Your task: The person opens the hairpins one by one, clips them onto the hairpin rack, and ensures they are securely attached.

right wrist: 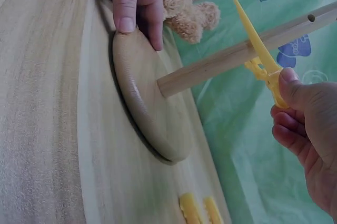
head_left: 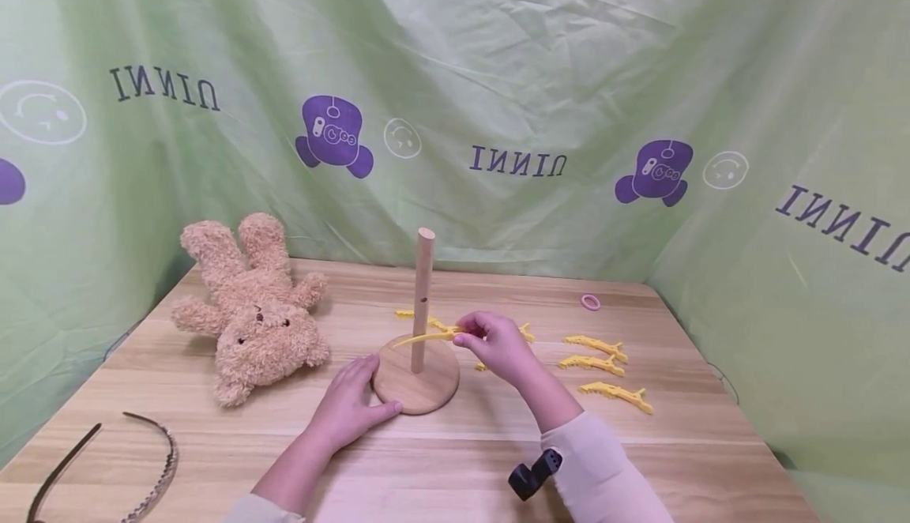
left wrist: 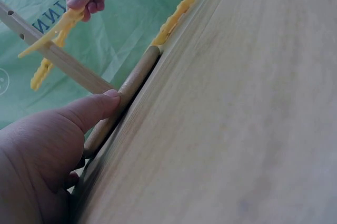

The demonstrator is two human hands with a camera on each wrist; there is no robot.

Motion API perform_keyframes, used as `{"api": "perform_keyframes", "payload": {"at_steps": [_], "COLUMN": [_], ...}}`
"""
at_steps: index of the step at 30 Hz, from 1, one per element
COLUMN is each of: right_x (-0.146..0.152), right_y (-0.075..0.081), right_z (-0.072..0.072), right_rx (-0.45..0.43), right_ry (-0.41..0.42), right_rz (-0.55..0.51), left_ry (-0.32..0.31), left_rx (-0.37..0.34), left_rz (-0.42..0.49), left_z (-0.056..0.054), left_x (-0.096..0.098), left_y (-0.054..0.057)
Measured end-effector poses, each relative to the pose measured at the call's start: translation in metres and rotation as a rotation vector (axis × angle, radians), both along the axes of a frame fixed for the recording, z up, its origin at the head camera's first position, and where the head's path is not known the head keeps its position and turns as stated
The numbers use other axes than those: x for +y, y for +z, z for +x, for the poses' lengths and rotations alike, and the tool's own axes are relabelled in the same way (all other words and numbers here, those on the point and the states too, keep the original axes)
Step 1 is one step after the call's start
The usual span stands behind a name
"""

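Observation:
A wooden stand has a round base (head_left: 426, 395) and an upright post (head_left: 425, 270) with small holes in its side. My left hand (head_left: 347, 403) holds the base at its near left edge, thumb and fingers spread along the rim. Between thumb and fingertips my right hand (head_left: 498, 351) pinches a yellow hair clip (right wrist: 258, 39) by its tail end. The clip is spread apart, its smooth arm on one side of the post and its toothed arm (left wrist: 41, 74) on the other, above the base.
Several yellow hair clips (head_left: 597, 364) lie right of the stand, others behind it. A pink ring (head_left: 591, 302) is at the back right. On the left lie a teddy bear (head_left: 259, 302) and, nearer, a dark headband (head_left: 171, 460). Green cloth (head_left: 455, 215) hangs behind the table.

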State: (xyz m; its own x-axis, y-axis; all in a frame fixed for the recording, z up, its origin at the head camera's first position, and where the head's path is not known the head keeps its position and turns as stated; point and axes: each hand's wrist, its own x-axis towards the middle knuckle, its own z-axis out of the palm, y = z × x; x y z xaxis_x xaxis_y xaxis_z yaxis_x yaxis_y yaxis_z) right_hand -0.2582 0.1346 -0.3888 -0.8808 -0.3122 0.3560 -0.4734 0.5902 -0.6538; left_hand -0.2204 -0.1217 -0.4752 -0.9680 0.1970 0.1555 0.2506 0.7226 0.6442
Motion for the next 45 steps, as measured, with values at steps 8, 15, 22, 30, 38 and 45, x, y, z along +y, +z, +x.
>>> {"api": "perform_keyframes", "payload": {"at_steps": [8,15,22,30,38,45], "right_x": [-0.004,-0.005,-0.002,0.011,0.054,0.089], "right_y": [-0.001,0.001,-0.001,0.001,-0.006,-0.023], "right_z": [0.0,0.002,0.004,0.008,0.004,0.003], "right_rx": [-0.039,-0.111,-0.154,-0.158,-0.126,-0.187], "right_ry": [0.011,0.004,-0.008,0.011,-0.11,-0.195], "right_rz": [0.009,0.037,0.046,-0.001,0.04,0.094], "left_ry": [0.001,-0.003,0.0,0.0,0.003,0.0], "left_rx": [-0.006,-0.011,-0.014,-0.014,-0.014,-0.014], "left_rz": [-0.005,-0.001,-0.002,-0.003,-0.015,-0.012], "left_z": [0.0,0.0,0.0,0.0,0.001,0.001], "left_x": [0.001,0.0,0.0,0.0,0.0,0.0], "left_y": [-0.001,-0.001,-0.001,-0.002,0.001,0.002]}}
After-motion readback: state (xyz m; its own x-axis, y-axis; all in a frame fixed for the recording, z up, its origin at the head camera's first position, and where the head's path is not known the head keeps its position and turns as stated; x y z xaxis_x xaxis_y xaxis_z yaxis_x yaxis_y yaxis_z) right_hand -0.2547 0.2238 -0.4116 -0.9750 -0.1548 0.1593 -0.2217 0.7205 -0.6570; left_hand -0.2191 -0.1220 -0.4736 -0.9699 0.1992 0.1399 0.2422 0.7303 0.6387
